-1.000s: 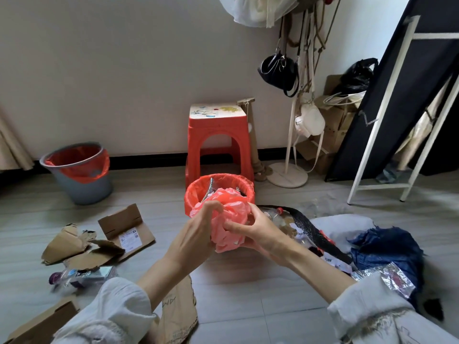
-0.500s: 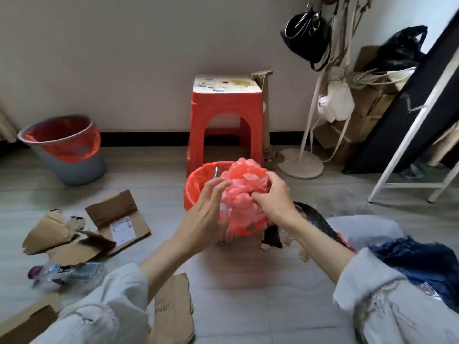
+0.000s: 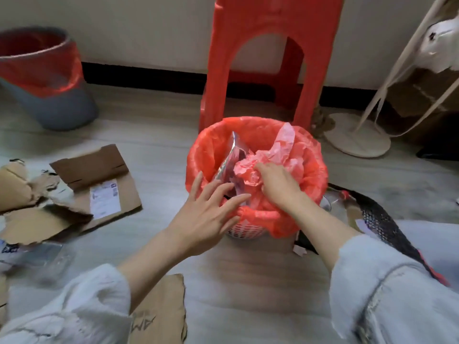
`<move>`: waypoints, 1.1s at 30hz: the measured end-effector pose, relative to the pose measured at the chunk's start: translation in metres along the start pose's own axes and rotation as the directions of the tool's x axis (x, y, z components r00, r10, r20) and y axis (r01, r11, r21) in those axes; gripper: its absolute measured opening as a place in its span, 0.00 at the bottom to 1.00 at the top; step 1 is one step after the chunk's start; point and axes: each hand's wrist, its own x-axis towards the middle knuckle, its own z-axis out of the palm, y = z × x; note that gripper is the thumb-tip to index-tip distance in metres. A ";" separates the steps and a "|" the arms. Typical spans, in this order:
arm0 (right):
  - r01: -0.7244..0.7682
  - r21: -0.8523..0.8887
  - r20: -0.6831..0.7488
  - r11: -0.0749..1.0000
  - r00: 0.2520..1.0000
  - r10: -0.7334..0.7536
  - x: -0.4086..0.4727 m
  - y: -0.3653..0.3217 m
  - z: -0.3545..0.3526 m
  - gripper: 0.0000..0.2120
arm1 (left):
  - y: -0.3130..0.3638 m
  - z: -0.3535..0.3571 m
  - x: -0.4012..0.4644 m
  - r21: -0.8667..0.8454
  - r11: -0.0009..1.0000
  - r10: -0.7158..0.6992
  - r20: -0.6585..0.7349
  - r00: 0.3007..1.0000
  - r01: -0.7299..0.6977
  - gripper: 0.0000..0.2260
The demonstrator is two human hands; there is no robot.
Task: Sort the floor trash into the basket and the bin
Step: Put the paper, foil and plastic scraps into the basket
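A: What can't you make out?

B: The right hand [image 3: 278, 184] is knuckles-up inside the basket [image 3: 244, 230], its fingers [image 3: 260, 167] buried in the crumpled pink plastic bag [image 3: 263, 162], so I cannot tell whether they grip it or only press on it. Only a strip of the basket's white lattice wall shows under the red liner [image 3: 313, 170]. The stool [image 3: 270, 58] behind it is cut off at the top, and the bin [image 3: 49, 78] at far left is clipped by the frame edge. The clear wrapper [image 3: 37, 256] at lower left is too blurred to read.

A: And the left hand?

B: The left hand [image 3: 206, 217] is spread flat, holding nothing, fingertips just over the near rim of the basket.

A: What lies around?

B: Torn cardboard [image 3: 99, 184] with a white label sits on the floor [image 3: 159, 135] between bin and basket; another brown piece [image 3: 159, 314] lies near the left sleeve [image 3: 82, 309]. A black net bag [image 3: 382, 219] runs along the floor to the right of the basket, partly behind the right forearm. A white stand base [image 3: 360, 137] is near the stool.

A: How does the trash sit?

B: The pink bag fills the basket's middle, one flap pointing up toward the far rim. A silver foil wrapper [image 3: 231, 162] stands on edge beside it, long axis nearly upright, leaning left.
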 end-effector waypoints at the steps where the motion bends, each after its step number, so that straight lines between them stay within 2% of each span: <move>1: -0.009 -0.031 0.058 0.999 0.998 0.011 0.009 0.000 0.004 0.19 | -0.001 0.003 0.000 -0.022 1.000 -0.002 -0.022 1.000 0.002 0.19; 3: -0.021 -0.084 0.215 0.996 0.976 0.038 0.027 0.000 0.012 0.17 | -0.001 0.012 -0.001 -0.037 0.999 -0.004 -0.053 0.999 0.002 0.18; 6: 0.001 -0.161 0.412 0.987 0.909 0.066 0.043 0.005 0.025 0.18 | 0.003 0.016 -0.004 -0.049 0.999 -0.008 -0.029 1.000 0.006 0.18; 11: -0.083 -0.050 0.550 0.995 0.829 0.097 0.045 0.013 0.047 0.33 | 0.002 0.016 -0.002 -0.014 0.999 -0.036 -0.018 0.999 0.035 0.18; 14: -0.095 0.004 0.534 0.995 0.842 0.078 0.038 0.007 0.041 0.33 | -0.001 0.015 -0.002 -0.002 0.999 -0.043 -0.006 0.999 0.043 0.20; 18: 0.009 0.019 0.410 1.000 0.912 -0.017 0.025 0.010 0.024 0.29 | -0.002 0.014 0.000 0.015 0.999 -0.053 0.051 0.997 0.052 0.22; 22: 0.039 0.032 0.362 0.999 0.931 -0.048 -0.002 0.014 -0.008 0.28 | 0.010 -0.004 0.003 -0.043 0.985 -0.149 0.247 0.957 0.165 0.29; 25: 0.070 0.072 0.282 0.995 0.955 -0.087 -0.036 0.011 -0.043 0.26 | 0.022 -0.028 -0.001 -0.076 0.970 -0.187 0.373 0.909 0.231 0.27; 29: 0.073 0.123 0.223 0.990 0.970 -0.099 -0.103 0.007 -0.095 0.28 | 0.044 -0.079 -0.010 -0.172 0.962 -0.154 0.299 0.942 0.212 0.28; 33: -0.002 0.141 0.186 0.990 0.982 -0.025 -0.196 0.004 -0.148 0.27 | 0.078 -0.134 -0.034 -0.298 0.946 -0.085 0.152 0.985 0.128 0.27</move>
